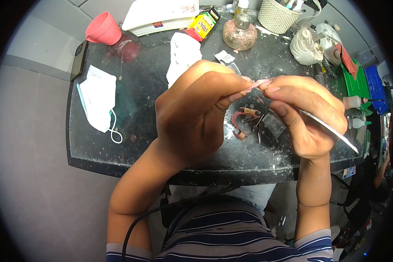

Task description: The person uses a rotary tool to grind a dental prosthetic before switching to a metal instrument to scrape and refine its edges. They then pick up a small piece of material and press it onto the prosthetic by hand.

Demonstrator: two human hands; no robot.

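Observation:
Between the fingertips of both hands is a small pink piece (256,84), raised above the dark bench. My left hand (196,107) pinches its left end. With thumb and fingers closed, my right hand (312,111) meets its right end, and a thin white-tipped tool (332,131) rests in the same hand, pointing down to the right. Below the hands on the bench lie a pink curved dental piece (238,124), a small clear bag (274,124) and thin metal pins (260,131).
On the bench (144,96) are a face mask (98,100), a pink cup (104,29), a white tray (161,15), a yellow-red box (202,25), a white cloth (182,56), a glass jar (240,34) and a woven basket (277,16). Green and blue bins (374,87) stand at right.

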